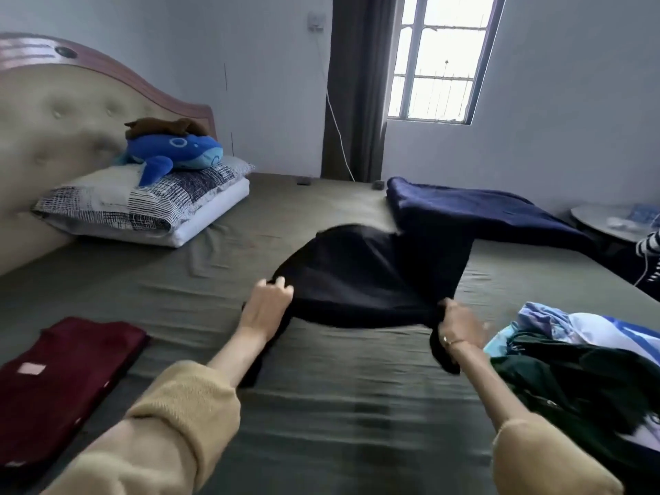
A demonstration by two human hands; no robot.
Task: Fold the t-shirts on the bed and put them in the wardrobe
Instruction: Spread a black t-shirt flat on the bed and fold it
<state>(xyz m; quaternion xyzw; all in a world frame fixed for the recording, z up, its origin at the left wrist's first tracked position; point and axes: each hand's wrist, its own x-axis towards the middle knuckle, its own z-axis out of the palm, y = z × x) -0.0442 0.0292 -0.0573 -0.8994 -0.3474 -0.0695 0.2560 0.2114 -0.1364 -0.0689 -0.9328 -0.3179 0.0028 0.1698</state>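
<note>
A black t-shirt (364, 276) billows above the middle of the bed (321, 405), blurred with motion. My left hand (266, 303) is shut on its left shoulder edge, and my right hand (459, 326) is shut on its right shoulder edge, with a sleeve hanging below each hand. A folded dark red t-shirt (60, 380) lies flat at the bed's near left. At the near right sits a loose pile of clothes (585, 373), dark green and light blue among them. No wardrobe is in view.
Pillows (143, 205) topped by a blue whale plush (175, 151) rest against the padded headboard (53, 112) at the far left. A navy blanket (475, 212) lies at the far right. A small table (614, 219) stands beyond the right edge, under the window (439, 58).
</note>
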